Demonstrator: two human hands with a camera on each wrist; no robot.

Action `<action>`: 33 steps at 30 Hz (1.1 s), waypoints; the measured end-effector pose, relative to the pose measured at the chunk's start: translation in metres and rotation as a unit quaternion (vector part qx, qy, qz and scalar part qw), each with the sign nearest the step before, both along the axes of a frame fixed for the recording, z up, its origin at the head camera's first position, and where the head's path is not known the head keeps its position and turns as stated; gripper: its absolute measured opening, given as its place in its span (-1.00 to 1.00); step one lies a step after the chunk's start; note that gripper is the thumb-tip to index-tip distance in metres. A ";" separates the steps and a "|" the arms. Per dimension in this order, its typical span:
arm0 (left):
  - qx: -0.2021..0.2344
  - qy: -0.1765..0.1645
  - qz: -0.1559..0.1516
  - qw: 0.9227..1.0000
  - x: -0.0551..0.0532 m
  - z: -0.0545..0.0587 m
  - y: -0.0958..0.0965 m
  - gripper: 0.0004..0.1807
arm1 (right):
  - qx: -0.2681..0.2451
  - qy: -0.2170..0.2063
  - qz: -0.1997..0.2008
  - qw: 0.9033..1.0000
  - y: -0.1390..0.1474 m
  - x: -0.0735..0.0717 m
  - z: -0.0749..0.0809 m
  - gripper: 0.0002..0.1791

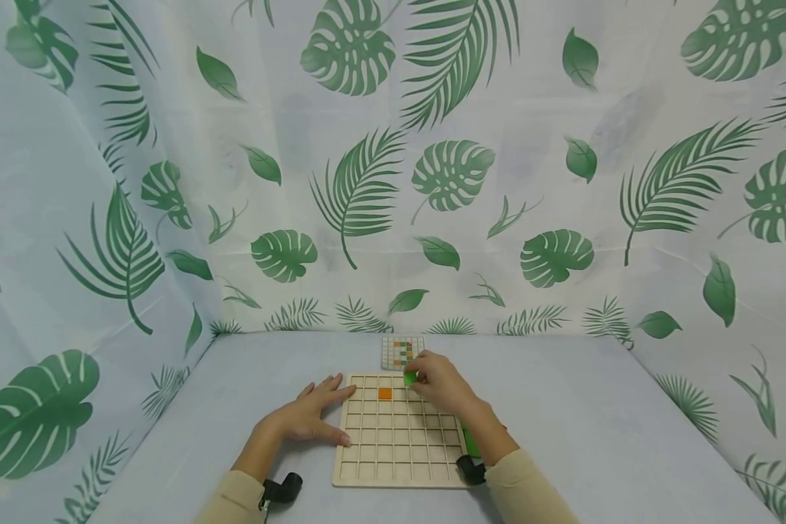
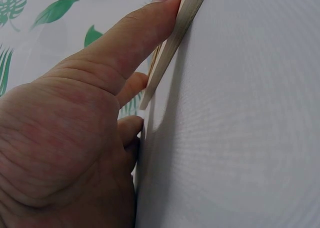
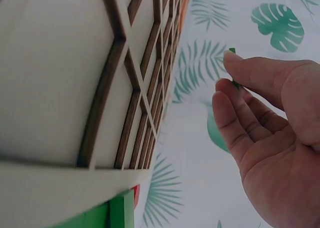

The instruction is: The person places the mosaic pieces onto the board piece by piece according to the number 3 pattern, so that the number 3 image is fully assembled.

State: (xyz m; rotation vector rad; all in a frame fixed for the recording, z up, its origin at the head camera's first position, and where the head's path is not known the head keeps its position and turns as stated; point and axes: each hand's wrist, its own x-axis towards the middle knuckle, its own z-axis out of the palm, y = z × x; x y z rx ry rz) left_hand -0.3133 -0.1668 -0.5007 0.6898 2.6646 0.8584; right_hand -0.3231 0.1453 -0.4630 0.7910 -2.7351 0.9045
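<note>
A pale wooden grid board (image 1: 402,455) lies on the white cloth. One orange square tile (image 1: 384,394) sits in a cell of its second row from the far edge. My right hand (image 1: 444,384) pinches a thin green tile (image 1: 410,378) between thumb and fingertips, above the board's far edge; the right wrist view shows this tile (image 3: 233,67) nearly edge-on. At the board's left side, my left hand (image 1: 306,418) has its fingers spread, with thumb and fingertips at the frame. The left wrist view shows the thumb (image 2: 135,35) laid along the board's edge.
Just beyond the board lies a small card (image 1: 388,354) printed with a grid of coloured squares. Green pieces (image 1: 471,442) lie beside the board's right edge, partly hidden by my right forearm, with a bit of red (image 3: 136,194) among them. A leaf-print curtain (image 1: 380,218) stands behind.
</note>
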 end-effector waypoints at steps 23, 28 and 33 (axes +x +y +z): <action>0.005 -0.011 -0.005 1.000 0.000 -0.001 -0.001 0.15 | 0.061 0.001 0.047 0.997 -0.007 -0.006 -0.013 -0.77; 0.005 -0.009 0.000 1.000 0.000 -0.001 -0.001 0.15 | 0.068 -0.005 0.042 0.997 -0.009 -0.009 -0.015 -0.74; 0.003 -0.009 0.004 1.000 0.000 -0.001 0.000 0.15 | 0.074 -0.005 0.046 0.996 -0.012 -0.009 -0.014 -0.72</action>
